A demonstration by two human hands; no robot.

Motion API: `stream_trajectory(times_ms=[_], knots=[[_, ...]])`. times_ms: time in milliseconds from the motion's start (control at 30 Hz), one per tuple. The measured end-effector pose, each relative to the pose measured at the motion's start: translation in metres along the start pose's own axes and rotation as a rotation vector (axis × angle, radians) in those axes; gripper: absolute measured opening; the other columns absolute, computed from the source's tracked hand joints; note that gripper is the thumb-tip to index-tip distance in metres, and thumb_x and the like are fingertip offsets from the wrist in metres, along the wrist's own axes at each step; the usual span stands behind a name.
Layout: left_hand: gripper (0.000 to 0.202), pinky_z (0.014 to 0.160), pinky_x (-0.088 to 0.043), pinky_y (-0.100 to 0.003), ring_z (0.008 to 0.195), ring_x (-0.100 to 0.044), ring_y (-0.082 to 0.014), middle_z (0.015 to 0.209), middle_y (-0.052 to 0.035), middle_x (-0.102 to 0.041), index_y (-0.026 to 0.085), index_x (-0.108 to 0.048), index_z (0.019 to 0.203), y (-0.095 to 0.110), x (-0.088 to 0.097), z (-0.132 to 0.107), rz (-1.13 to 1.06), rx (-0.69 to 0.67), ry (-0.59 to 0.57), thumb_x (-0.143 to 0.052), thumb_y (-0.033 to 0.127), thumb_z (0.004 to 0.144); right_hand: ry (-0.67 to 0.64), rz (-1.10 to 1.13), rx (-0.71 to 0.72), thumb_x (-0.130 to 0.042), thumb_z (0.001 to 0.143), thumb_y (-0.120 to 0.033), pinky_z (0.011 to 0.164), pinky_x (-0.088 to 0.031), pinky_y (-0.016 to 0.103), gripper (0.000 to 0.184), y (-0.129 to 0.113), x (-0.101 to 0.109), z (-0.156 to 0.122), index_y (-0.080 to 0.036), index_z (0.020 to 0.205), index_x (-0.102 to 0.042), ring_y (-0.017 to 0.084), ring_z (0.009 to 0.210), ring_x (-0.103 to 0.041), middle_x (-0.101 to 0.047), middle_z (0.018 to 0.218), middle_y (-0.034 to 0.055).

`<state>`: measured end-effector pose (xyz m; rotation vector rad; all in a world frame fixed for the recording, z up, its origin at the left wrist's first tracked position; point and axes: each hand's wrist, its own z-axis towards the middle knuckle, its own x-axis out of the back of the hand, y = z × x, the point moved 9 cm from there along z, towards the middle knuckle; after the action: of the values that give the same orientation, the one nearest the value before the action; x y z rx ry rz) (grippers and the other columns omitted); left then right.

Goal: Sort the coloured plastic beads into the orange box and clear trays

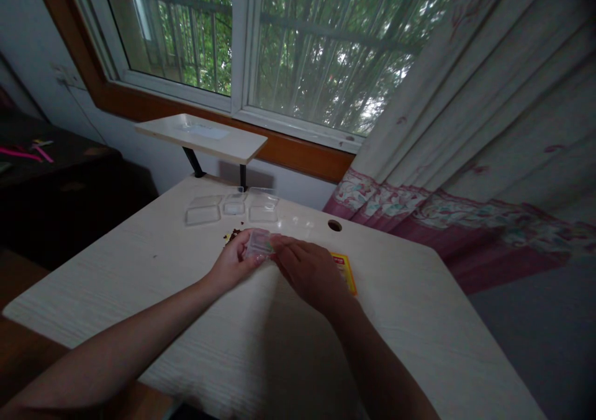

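Observation:
A small clear plastic box (259,243) is in my left hand (235,260), held between thumb and fingers above the desk. My right hand (310,271) meets the box at its right side, its fingers together over that edge; what its fingertips grip, if anything, is hidden. Behind my left hand lies a pile of small dark red and yellow pieces (236,232). A yellow and red card or packet (345,272) lies flat beside my right hand, partly covered by it.
Three open clear plastic boxes, left (203,214), middle (233,208) and right (263,213), stand at the back of the white desk (186,320). A raised shelf (242,146) stands behind them. A round cable hole (334,225) is near the back edge, by the curtain (419,209).

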<state>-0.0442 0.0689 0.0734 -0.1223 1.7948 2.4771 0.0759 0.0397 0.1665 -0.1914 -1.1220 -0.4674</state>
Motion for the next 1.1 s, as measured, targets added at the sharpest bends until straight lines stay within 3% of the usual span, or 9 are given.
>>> stream_trajectory(times_ms=[200,300,433,600,767,833,900,1000,1100], knots=[[0.057,0.093,-0.05,-0.036,0.106,-0.064,-0.0262,0.114,-0.0108,-0.067,0.019,-0.058,0.12,-0.01,-0.003,-0.002,-0.048,-0.002,-0.033,-0.076,0.049,0.075,-0.048,0.002,-0.059,-0.04,0.099,-0.018,0.084,-0.056,0.032,0.029,0.008,-0.011,-0.002,-0.012,0.119,-0.061,0.021,0.1,-0.069,-0.071,0.116,0.0148],[0.06,0.101,-0.046,-0.04,0.116,-0.061,-0.0283,0.125,-0.0119,-0.062,0.022,-0.054,0.127,-0.011,-0.024,-0.01,-0.168,-0.031,-0.196,-0.077,0.044,0.076,-0.059,0.05,-0.2,-0.037,0.1,-0.023,0.076,-0.054,0.03,0.029,0.031,-0.006,-0.006,-0.015,0.113,-0.062,0.02,0.087,-0.071,-0.074,0.104,0.0122],[0.063,0.106,-0.042,-0.043,0.126,-0.055,-0.0283,0.133,-0.0135,-0.057,0.024,-0.049,0.133,-0.012,-0.045,-0.018,-0.32,0.016,-0.372,-0.077,0.04,0.078,-0.04,0.165,-0.296,-0.032,0.102,-0.026,0.077,-0.051,0.027,0.033,0.051,0.011,-0.008,-0.018,0.105,-0.064,0.018,0.088,-0.07,-0.074,0.099,0.0081],[0.06,0.099,-0.046,-0.04,0.115,-0.062,-0.0255,0.122,-0.0134,-0.062,0.023,-0.049,0.121,-0.006,-0.052,-0.021,-0.463,0.114,-0.528,-0.082,0.033,0.073,-0.17,0.097,-0.441,-0.034,0.102,-0.029,0.078,-0.049,0.028,0.033,0.073,0.008,-0.016,-0.02,0.105,-0.066,0.02,0.091,-0.069,-0.074,0.1,0.0068],[0.059,0.09,-0.049,-0.037,0.109,-0.064,-0.0267,0.116,-0.0144,-0.063,0.018,-0.052,0.112,0.0,-0.051,-0.022,-0.519,0.221,-0.626,-0.086,0.035,0.066,-0.402,0.173,-0.488,-0.037,0.1,-0.026,0.08,-0.049,0.028,0.032,0.079,-0.017,-0.029,-0.021,0.099,-0.069,0.02,0.091,-0.069,-0.075,0.097,0.0062],[0.061,0.09,-0.049,-0.039,0.107,-0.065,-0.028,0.114,-0.0144,-0.064,0.018,-0.053,0.111,-0.001,-0.043,-0.019,-0.482,0.25,-0.617,-0.087,0.037,0.063,-0.379,0.228,-0.466,-0.038,0.1,-0.027,0.084,-0.05,0.029,0.031,0.076,-0.013,-0.029,-0.021,0.104,-0.069,0.02,0.095,-0.069,-0.074,0.102,0.0064],[0.067,0.092,-0.049,-0.044,0.107,-0.065,-0.0308,0.115,-0.0151,-0.065,0.019,-0.053,0.114,-0.004,-0.027,-0.011,-0.405,0.264,-0.578,-0.088,0.041,0.06,-0.261,0.255,-0.445,-0.04,0.1,-0.029,0.09,-0.05,0.032,0.031,0.076,0.003,-0.028,-0.021,0.117,-0.065,0.021,0.103,-0.068,-0.072,0.113,0.0072],[0.079,0.094,-0.049,-0.048,0.11,-0.064,-0.0342,0.119,-0.0152,-0.065,0.021,-0.055,0.118,-0.007,0.031,0.011,-0.223,0.223,-0.331,-0.087,0.054,0.053,-0.105,0.263,-0.447,-0.045,0.099,-0.034,0.093,-0.051,0.035,0.035,0.081,0.032,-0.031,-0.02,0.127,-0.061,0.022,0.106,-0.068,-0.071,0.118,0.0085],[0.09,0.093,-0.051,-0.049,0.113,-0.063,-0.0368,0.124,-0.0139,-0.064,0.025,-0.055,0.124,-0.011,0.093,0.025,0.022,0.226,-0.182,-0.086,0.059,0.047,-0.056,0.264,-0.443,-0.048,0.098,-0.034,0.089,-0.055,0.036,0.033,0.087,0.052,-0.041,-0.02,0.123,-0.064,0.022,0.1,-0.07,-0.073,0.111,0.0089]])
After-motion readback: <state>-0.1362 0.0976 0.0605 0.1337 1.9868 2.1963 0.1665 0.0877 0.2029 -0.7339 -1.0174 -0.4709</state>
